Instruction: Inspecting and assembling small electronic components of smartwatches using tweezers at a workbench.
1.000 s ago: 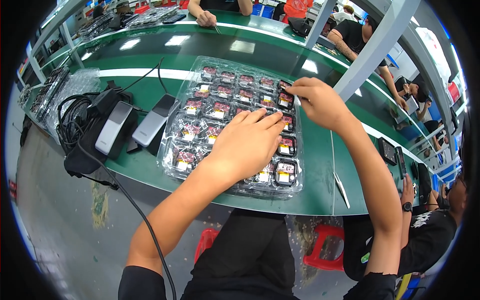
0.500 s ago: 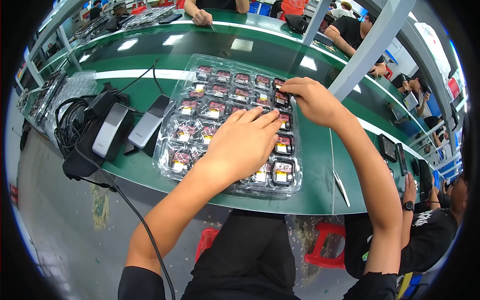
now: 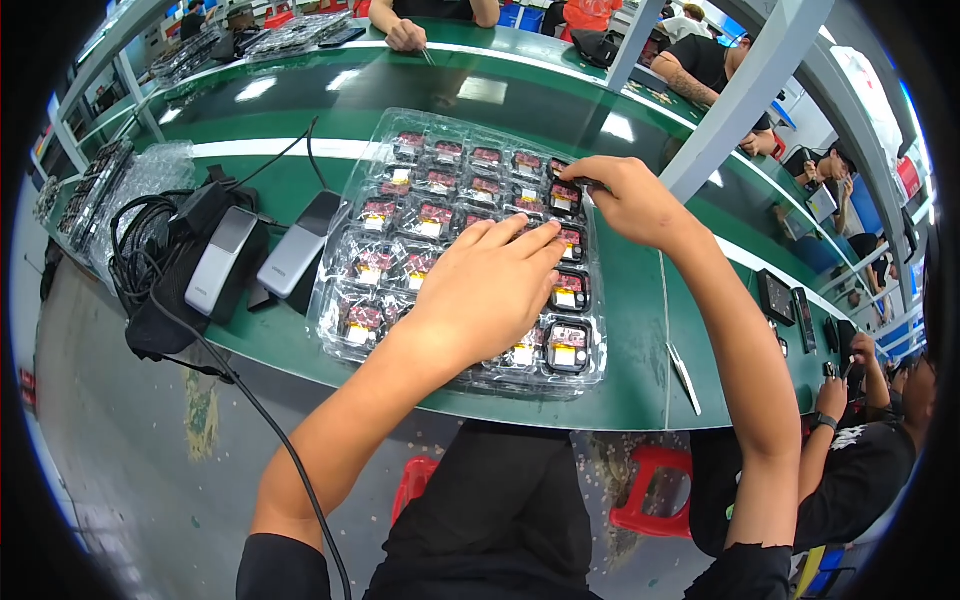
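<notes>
A clear plastic blister tray [image 3: 385,130] lies on the green table, filled with rows of small square black-framed modules [image 3: 569,345] with reddish faces and white and yellow labels. My left hand [image 3: 490,285] rests flat over the middle and lower part of the tray, its fingers stretched out and hiding several modules. At the tray's far right corner, my right hand [image 3: 640,200] bends down with thumb and fingertips pinched at the corner module [image 3: 558,166]. That module still sits in or at its pocket; the fingers partly cover it.
White tweezers [image 3: 684,378] lie right of the tray. To the left are two grey-silver devices [image 3: 222,262], tangled black cables [image 3: 140,250] and stacked clear trays [image 3: 95,190]. A grey metal post [image 3: 745,95] rises beyond my right hand. Co-workers sit across and at right.
My right fingers have curled slightly more at the corner module, while my left hand stays in place. At the right, a co-worker has raised their hands from the table.
</notes>
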Motion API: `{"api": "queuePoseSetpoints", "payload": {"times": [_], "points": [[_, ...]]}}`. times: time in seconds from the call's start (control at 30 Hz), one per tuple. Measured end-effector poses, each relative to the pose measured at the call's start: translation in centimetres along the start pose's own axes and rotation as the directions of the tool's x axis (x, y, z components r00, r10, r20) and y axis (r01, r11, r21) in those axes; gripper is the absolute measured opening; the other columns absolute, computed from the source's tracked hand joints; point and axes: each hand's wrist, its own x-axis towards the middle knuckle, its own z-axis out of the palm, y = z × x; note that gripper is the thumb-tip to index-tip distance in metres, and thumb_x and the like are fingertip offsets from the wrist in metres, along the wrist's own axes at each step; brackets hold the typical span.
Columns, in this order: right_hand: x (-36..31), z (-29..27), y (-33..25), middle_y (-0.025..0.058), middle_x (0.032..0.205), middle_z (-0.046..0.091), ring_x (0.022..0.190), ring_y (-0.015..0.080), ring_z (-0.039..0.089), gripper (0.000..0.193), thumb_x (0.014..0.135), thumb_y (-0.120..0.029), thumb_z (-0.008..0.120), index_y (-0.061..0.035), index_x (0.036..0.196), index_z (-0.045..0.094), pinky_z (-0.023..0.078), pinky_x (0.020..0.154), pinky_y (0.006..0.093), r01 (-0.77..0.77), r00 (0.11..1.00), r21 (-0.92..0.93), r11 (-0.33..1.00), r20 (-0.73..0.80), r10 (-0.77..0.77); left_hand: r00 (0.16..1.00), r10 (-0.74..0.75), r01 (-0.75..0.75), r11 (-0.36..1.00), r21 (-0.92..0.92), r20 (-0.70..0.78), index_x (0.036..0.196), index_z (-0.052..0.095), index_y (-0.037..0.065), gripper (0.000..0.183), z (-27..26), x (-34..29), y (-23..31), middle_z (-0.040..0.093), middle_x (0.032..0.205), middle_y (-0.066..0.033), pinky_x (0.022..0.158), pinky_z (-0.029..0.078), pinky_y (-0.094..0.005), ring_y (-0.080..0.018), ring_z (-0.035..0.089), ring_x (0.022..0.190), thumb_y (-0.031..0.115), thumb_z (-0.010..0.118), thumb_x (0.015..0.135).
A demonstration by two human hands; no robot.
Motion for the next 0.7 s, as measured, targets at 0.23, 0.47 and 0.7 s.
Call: {"api": "queuePoseSetpoints", "payload": {"times": [0.23,0.47,0.7], "points": [[-0.3,0.3,0.5,0.0231,0.128,0.073,0.12,0.0409,0.068,0.042,0.09,0.008,0.055,0.001,0.127,0.072,0.054,0.107,0.0452,0.022,1.0,-0.038,0.999,0.007,-0.021,1.0,0.002,-0.002,1.0,0.001,-0.012,0.14,0.064,0.004,0.04,0.0,0.0,0.0,0.061,0.151,-0.0108,0.115,0.043,-0.0505,-0.0339,0.055,0.139,0.019,0.06,0.103],[-0.7,0.5,0.9,0.0235,0.125,0.074,0.119,0.0412,0.069,0.043,0.085,0.009,0.055,0.0024,0.124,0.074,0.054,0.106,0.0449,-0.007,0.999,0.085,0.996,-0.036,0.01,1.0,-0.01,0.01,1.0,0.001,-0.01,0.139,0.065,0.005,0.039,-0.1,0.0,0.2,0.061,0.151,-0.0107,0.115,0.042,-0.0498,-0.034,0.055,0.139,0.019,0.06,0.103],[0.1,0.5,1.2,0.0221,0.123,0.074,0.116,0.0415,0.069,0.041,0.083,0.009,0.054,0.0034,0.118,0.075,0.055,0.103,0.0456,0.037,0.999,-0.015,0.999,-0.014,-0.037,1.0,-0.003,0.003,1.0,0.003,-0.007,0.139,0.065,0.004,0.039,-0.1,0.1,0.1,0.061,0.151,-0.0109,0.115,0.042,-0.0485,-0.034,0.055,0.138,0.018,0.06,0.103]]}}
